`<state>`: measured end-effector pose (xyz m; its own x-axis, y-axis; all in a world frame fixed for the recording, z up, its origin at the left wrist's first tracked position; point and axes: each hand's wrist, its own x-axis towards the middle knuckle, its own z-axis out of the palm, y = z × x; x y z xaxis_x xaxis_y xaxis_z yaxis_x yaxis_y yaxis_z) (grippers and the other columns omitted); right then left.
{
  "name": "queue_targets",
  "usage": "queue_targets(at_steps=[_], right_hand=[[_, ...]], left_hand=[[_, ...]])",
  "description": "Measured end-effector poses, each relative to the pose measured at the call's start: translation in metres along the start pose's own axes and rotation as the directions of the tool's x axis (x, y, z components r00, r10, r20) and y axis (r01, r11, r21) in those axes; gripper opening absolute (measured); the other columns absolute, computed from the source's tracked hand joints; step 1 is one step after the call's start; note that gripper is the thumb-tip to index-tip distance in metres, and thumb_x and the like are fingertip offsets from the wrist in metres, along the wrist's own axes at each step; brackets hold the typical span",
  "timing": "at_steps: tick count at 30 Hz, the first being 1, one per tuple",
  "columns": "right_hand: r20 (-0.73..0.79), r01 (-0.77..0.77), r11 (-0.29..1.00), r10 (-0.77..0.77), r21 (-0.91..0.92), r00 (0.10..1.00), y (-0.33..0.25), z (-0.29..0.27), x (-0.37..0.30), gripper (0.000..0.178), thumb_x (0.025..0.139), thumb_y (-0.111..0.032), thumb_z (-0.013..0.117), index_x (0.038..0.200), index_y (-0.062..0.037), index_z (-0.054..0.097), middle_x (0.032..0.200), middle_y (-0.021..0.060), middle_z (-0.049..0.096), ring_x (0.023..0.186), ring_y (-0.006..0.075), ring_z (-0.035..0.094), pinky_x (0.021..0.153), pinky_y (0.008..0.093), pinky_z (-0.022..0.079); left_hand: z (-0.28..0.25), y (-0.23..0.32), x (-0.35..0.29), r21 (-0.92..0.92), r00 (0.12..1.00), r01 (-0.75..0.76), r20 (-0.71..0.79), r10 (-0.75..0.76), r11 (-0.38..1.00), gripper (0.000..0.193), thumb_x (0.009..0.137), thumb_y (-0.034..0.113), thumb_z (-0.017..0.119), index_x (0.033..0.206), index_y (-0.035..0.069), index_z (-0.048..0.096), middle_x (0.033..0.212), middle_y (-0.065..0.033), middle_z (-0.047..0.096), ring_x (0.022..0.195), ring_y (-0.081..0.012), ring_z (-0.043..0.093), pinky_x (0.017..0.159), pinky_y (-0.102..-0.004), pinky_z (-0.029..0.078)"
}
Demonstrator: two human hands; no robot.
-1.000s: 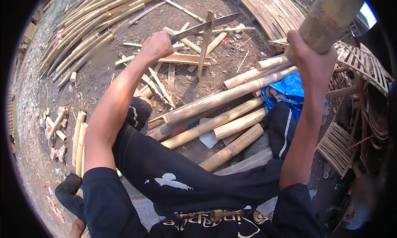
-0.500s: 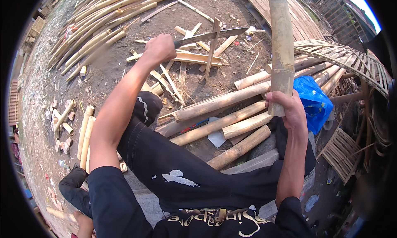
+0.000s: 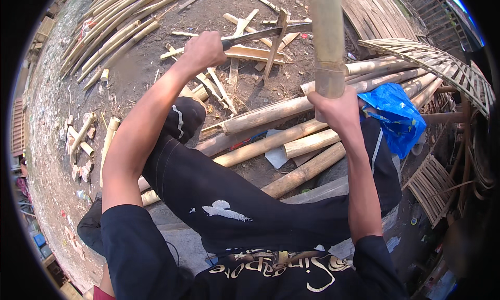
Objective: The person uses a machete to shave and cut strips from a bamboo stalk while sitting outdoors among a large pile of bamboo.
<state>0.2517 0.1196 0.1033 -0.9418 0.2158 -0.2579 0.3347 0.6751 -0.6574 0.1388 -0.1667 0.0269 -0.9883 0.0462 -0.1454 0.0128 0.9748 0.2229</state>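
Note:
My left hand (image 3: 204, 51), arm stretched forward, is closed around the dark handle of a machete (image 3: 263, 34). Its long blade points right, and its far end meets the left edge of a bamboo pole (image 3: 328, 32) in the picture; whether they touch I cannot tell. My right hand (image 3: 336, 110) grips that thick pole near its lower end. The pole stands nearly upright and runs out of the top of the view. An upright wooden stake (image 3: 275, 47) appears behind the blade, among split bamboo pieces (image 3: 250, 55) on the dirt.
Cut bamboo poles (image 3: 304, 157) lie in front of my bent legs. A blue plastic sheet (image 3: 394, 117) is by my right knee. More long poles (image 3: 117, 29) are piled at the far left. A woven bamboo frame (image 3: 437, 65) curves along the right. Another person's arm (image 3: 107, 283) shows at lower left.
My right hand has moved left and up with the bamboo pole, so it overlaps the machete's tip end in the picture. The machete stays in my left hand, shifted slightly.

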Motion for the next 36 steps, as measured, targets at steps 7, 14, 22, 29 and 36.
queue_targets(at_steps=[7, 14, 22, 29, 36], right_hand=[[0.308, -0.124, 0.929, 0.011, 0.349, 0.951, 0.099, 0.045, -0.009, 0.027, 0.073, -0.016, 0.077, 0.088, 0.0040, 0.069, 0.077, 0.0063, 0.068, 0.066, 0.0122, 0.064, 0.062, 0.0294, 0.053], [0.402, -0.335, 0.768, 0.111, 0.546, 0.909, 0.062, 0.034, -0.027, 0.025, 0.074, -0.013, 0.075, 0.091, 0.0042, 0.068, 0.078, 0.0084, 0.067, 0.065, 0.0161, 0.065, 0.062, 0.0309, 0.054], [-0.251, 0.455, 0.599, -0.396, 0.659, 0.883, -0.023, -0.114, -0.056, 0.043, 0.082, -0.018, 0.069, 0.114, 0.0083, 0.057, 0.088, 0.0131, 0.061, 0.079, 0.0211, 0.064, 0.072, 0.0297, 0.051], [-0.607, 0.714, 0.487, -0.388, 0.503, 0.693, -0.058, -0.109, -0.015, 0.035, 0.088, -0.016, 0.067, 0.111, 0.0091, 0.059, 0.102, 0.0151, 0.063, 0.104, 0.0209, 0.060, 0.093, 0.0287, 0.045], [0.417, -0.336, 0.915, 0.221, 0.224, 0.881, 0.135, 0.073, -0.007, 0.030, 0.075, -0.020, 0.074, 0.093, 0.0052, 0.070, 0.079, 0.0099, 0.069, 0.067, 0.0159, 0.064, 0.064, 0.0307, 0.051]], left_hand=[[0.005, -0.001, -0.003, 0.083, 0.995, 0.038, 0.086, -0.045, 0.996, 0.025, 0.077, 0.010, 0.062, 0.094, -0.004, 0.074, 0.098, -0.0255, 0.073, 0.095, -0.0388, 0.073, 0.084, -0.0464, 0.058], [0.006, -0.003, -0.006, 0.078, 0.999, 0.028, 0.040, -0.031, 0.997, 0.026, 0.075, 0.011, 0.063, 0.094, -0.003, 0.074, 0.096, -0.0235, 0.073, 0.094, -0.0391, 0.072, 0.085, -0.0443, 0.057], [0.001, 0.005, 0.001, 0.080, 0.998, 0.019, 0.064, -0.024, 0.997, 0.027, 0.074, 0.010, 0.065, 0.095, -0.005, 0.074, 0.097, -0.0253, 0.073, 0.097, -0.0401, 0.072, 0.086, -0.0467, 0.057], [0.007, 0.002, 0.008, 0.058, 0.999, -0.048, 0.026, 0.046, 0.997, 0.026, 0.071, 0.011, 0.062, 0.084, -0.008, 0.072, 0.087, -0.0286, 0.071, 0.087, -0.0423, 0.072, 0.083, -0.0470, 0.057], [0.044, -0.017, 0.008, 0.230, 0.986, -0.143, 0.117, 0.118, 0.963, 0.019, 0.072, 0.011, 0.064, 0.082, -0.002, 0.074, 0.083, -0.0238, 0.073, 0.082, -0.0369, 0.074, 0.075, -0.0474, 0.059]])
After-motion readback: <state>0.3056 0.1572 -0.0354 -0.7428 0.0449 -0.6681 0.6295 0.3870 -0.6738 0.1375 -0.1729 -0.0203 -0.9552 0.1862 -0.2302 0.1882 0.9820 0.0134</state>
